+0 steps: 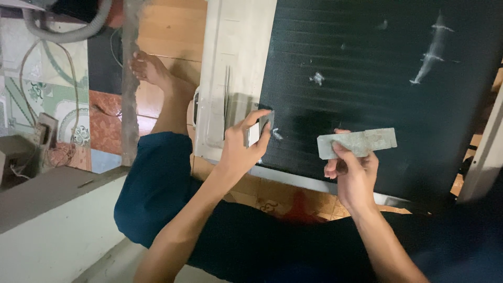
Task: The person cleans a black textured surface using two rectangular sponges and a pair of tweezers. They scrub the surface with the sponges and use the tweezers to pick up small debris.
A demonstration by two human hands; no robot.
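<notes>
Low in the frame, nearest to me, the person's two forearms rise from the bottom edge over dark blue shorts, a bare leg stretching away toward the upper left.

The right hand (352, 175), right of centre, has its fingers closed on a flat grey metal strip (357, 143), pinching it at its left end. The strip's long axis runs nearly level across the picture, its free end pointing right, and it lies in front of the dark finned coil (377, 68); whether it touches the fins I cannot tell.

The left hand (242, 149), at centre, is curled about a small grey block-like tool (257, 132), thumb on one side and fingers on the other, held right at the coil's left edge where it meets the cream casing (236, 57). A pale scuff sits on the fins just beside that tool. The left hand is the nearer of the two to the coil's edge; the strip lies to its right, a clear gap between them.

Farther off, more pale marks dot the coil's upper right. At far upper left are patterned floor tiles, loose wires and a grey ribbed hose (68, 29).
</notes>
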